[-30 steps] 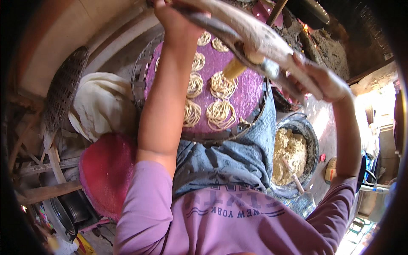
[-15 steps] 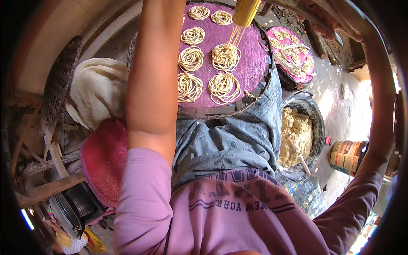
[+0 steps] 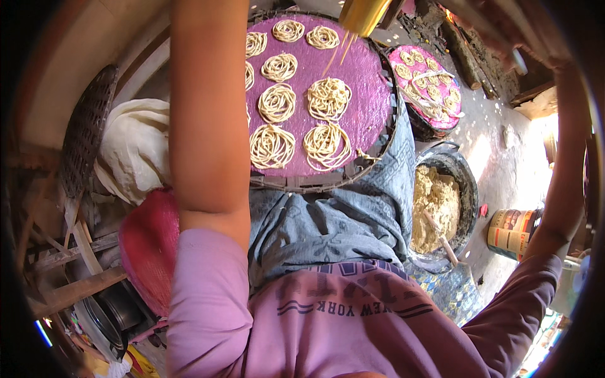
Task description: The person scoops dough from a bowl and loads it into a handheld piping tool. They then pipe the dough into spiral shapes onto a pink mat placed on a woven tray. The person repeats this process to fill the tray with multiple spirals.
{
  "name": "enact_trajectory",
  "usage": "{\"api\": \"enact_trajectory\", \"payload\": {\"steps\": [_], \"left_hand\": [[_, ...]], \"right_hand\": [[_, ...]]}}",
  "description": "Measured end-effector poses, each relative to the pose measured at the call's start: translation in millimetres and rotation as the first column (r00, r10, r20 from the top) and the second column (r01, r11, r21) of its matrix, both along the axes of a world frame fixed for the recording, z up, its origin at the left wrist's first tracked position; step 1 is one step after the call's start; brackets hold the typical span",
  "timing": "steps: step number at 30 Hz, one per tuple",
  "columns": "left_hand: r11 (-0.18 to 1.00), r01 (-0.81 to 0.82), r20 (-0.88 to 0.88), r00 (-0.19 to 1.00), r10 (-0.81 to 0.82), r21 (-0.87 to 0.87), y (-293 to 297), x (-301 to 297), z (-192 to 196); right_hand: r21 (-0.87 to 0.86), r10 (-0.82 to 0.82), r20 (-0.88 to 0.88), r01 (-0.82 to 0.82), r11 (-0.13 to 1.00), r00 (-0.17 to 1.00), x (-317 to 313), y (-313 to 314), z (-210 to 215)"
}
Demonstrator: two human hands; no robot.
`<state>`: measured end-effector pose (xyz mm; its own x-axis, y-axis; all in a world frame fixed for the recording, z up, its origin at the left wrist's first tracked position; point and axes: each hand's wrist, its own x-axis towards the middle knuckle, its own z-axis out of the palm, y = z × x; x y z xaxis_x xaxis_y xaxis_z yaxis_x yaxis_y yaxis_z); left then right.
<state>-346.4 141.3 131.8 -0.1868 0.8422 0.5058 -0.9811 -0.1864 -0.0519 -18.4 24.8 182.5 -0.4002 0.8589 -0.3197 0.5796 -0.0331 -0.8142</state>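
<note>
In the head view, a round woven tray covered with a purple sheet is sitting on the person's lap, over blue-grey patterned cloth, and it is holding coils of pale noodle strands laid out in rows; several more coils are lying toward the tray's twelve o'clock edge. A brass-coloured press is hanging above the tray at about one o'clock, and a few thin strands are dropping from its lower end toward the sheet. The left arm is reaching straight up past the tray's nine o'clock side, and the left hand is running out of the picture at the top, so its fingers cannot be told. The right hand is showing dimly at the upper right rim, seemingly curled over a long handle of the press, though the blur there is leaving the grip uncertain. At three o'clock from the tray a second round tray with a pink-purple sheet is carrying smaller coils. Below it, at about four o'clock, a dark round basin is holding a mound of pale yellow dough with a wooden stick standing in it. Just beside the basin, farther right, a printed tin can is standing upright on the floor. At nine o'clock a white cloth bundle is resting above a red mesh bag.
</note>
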Motion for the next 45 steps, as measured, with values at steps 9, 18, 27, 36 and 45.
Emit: {"api": "enact_trajectory", "payload": {"steps": [9, 18, 27, 36, 45], "left_hand": [[0.796, 0.232, -0.067, 0.945, -0.322, -0.559, 30.3, 31.8, -156.3], [0.883, 0.469, -0.106, 0.879, -0.465, 0.012, 83.0, 15.9, -107.8], [0.895, 0.335, -0.008, 0.936, -0.352, -0.295, 91.2, 66.1, -159.7], [0.88, 0.362, 0.028, 0.928, -0.372, -0.306, 99.3, 60.0, -148.0], [0.863, 0.246, -0.065, 0.95, -0.305, -0.442, 88.2, 50.1, -126.1]], "right_hand": [[-0.325, -0.004, 0.035, 0.015, 0.945, 0.999, -43.9, 5.2, -103.1], [0.027, -0.141, 0.207, 0.139, 0.99, 0.968, -33.6, 16.0, -73.1], [0.029, -0.122, 0.439, 0.121, 0.992, 0.89, -21.5, 62.4, -98.9], [0.073, -0.155, 0.514, 0.136, 0.988, 0.844, -14.7, 45.3, -64.4], [0.321, -0.189, 0.309, 0.085, 0.943, 0.932, -12.6, 33.3, -91.0]]}}
